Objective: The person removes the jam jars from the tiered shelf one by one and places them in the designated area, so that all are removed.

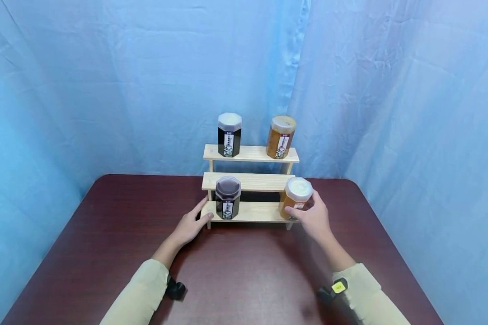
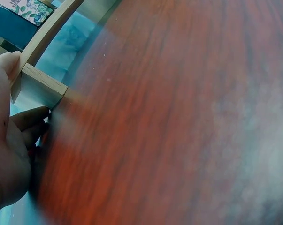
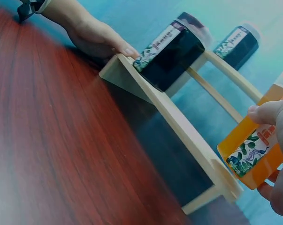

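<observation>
My right hand point(image 1: 316, 220) grips a faceted jar of amber contents point(image 1: 288, 204) with a whitish lid, at the right end of the stand's lowest shelf. The right wrist view shows the thumb across the jar's side and its leafy label point(image 3: 249, 152) facing out, the jar tilted in that view. At the opposite end, my left hand point(image 1: 189, 229) holds the light wooden three-step stand point(image 1: 256, 182), thumb on the lowest shelf and fingers around its end by the leg. Close to that thumb stands a dark jar point(image 1: 227, 198) with a translucent lid.
On the top shelf are another dark jar point(image 1: 229, 135) at the left and a brownish-orange jar point(image 1: 281, 137) at the right. The stand is at the back of a dark red wooden table point(image 1: 244, 271). Pale blue curtains point(image 1: 166, 90) hang behind and at both sides.
</observation>
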Action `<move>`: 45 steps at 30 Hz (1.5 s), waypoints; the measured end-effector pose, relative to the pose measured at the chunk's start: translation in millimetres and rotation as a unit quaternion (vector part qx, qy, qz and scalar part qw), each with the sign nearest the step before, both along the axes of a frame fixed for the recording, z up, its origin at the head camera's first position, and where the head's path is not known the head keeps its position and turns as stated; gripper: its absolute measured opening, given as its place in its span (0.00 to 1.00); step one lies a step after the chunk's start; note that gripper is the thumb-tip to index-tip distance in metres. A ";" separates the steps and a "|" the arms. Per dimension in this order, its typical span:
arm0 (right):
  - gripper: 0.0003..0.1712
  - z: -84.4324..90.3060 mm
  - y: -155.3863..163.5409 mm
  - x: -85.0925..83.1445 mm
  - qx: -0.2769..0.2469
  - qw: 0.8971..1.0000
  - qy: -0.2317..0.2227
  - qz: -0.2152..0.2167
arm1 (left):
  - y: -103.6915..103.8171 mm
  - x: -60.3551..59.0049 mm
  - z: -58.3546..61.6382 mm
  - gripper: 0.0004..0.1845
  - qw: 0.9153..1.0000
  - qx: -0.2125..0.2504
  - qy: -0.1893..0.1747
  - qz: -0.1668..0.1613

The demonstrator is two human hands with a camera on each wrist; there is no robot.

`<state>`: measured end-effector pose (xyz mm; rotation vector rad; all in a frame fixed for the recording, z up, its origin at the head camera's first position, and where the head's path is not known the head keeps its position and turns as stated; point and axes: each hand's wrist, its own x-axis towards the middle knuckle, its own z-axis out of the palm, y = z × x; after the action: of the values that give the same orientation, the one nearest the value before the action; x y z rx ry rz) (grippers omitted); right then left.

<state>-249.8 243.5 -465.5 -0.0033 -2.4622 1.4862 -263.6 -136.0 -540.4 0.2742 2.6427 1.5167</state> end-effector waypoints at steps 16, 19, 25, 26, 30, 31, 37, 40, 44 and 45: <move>0.48 6.0 58.6 -8.1 0.024 0.999 0.017 -0.035 | -1.0 0.2 0.0 0.40 1.000 -0.002 0.002 -0.004; 0.49 4.5 67.8 -16.1 0.038 0.999 0.011 -0.035 | -1.5 0.5 -0.1 0.39 1.000 -0.002 0.001 -0.006; 0.50 0.5 78.1 -36.4 0.046 0.999 -0.001 -0.024 | -2.2 1.8 0.7 0.39 1.000 -0.002 0.000 -0.004; 0.50 -0.1 78.7 -39.5 0.047 0.999 -0.004 -0.022 | -2.2 1.9 0.8 0.39 1.000 -0.003 0.001 -0.004; 0.49 -3.0 79.6 -50.6 0.046 0.999 -0.016 -0.014 | -0.8 2.3 2.0 0.39 1.000 0.001 0.000 -0.005; 0.49 -4.3 78.8 -53.5 0.045 0.999 -0.018 -0.011 | -1.1 2.5 2.3 0.39 1.000 0.001 -0.001 -0.005; 0.48 -15.3 76.0 -68.4 0.046 0.998 -0.030 -0.012 | -1.7 3.1 3.5 0.38 1.000 0.007 -0.005 -0.003; 0.48 -21.1 76.7 -73.8 0.043 0.998 -0.036 -0.021 | -1.4 2.6 2.8 0.38 1.000 0.006 -0.003 -0.003; 0.48 -28.1 78.4 -78.4 0.032 0.998 -0.046 -0.032 | -1.0 1.6 1.0 0.38 1.000 0.006 0.003 0.002; 0.48 -29.6 78.8 -79.2 0.029 0.998 -0.046 -0.032 | -0.8 1.2 0.5 0.37 1.000 0.006 0.004 0.004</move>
<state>-328.9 322.4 -495.1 -0.1415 -2.5525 1.4168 -262.4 -136.8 -539.9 0.2723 2.6461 1.5366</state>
